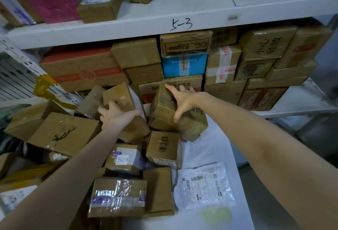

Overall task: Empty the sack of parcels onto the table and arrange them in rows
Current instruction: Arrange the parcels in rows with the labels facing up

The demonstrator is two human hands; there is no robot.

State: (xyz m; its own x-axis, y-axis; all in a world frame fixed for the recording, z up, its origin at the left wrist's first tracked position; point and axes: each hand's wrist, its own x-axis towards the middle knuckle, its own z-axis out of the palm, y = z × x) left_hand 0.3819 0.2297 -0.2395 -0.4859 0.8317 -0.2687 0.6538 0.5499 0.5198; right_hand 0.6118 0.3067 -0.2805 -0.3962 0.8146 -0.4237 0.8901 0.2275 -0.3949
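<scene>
Several brown cardboard parcels lie in a loose heap on the white table (pixel 210 149). My left hand (pixel 114 113) grips a tall tilted cardboard box (pixel 122 100) at the far middle of the heap. My right hand (pixel 182 100) clasps the top of a tape-wrapped brown parcel (pixel 164 112) just to its right. Nearer me lie a box labelled K-7156 (pixel 124 158), a barcoded box (pixel 162 145), a taped box (pixel 117 196) and a flat white mailer bag (pixel 204 186). No sack can be made out.
A white shelf unit (pixel 164 23) marked 5-3 stands right behind the table, its lower level packed with cartons (pixel 219 61). More boxes (pixel 60 134) pile up at the left. The floor (pixel 320 138) shows at the right.
</scene>
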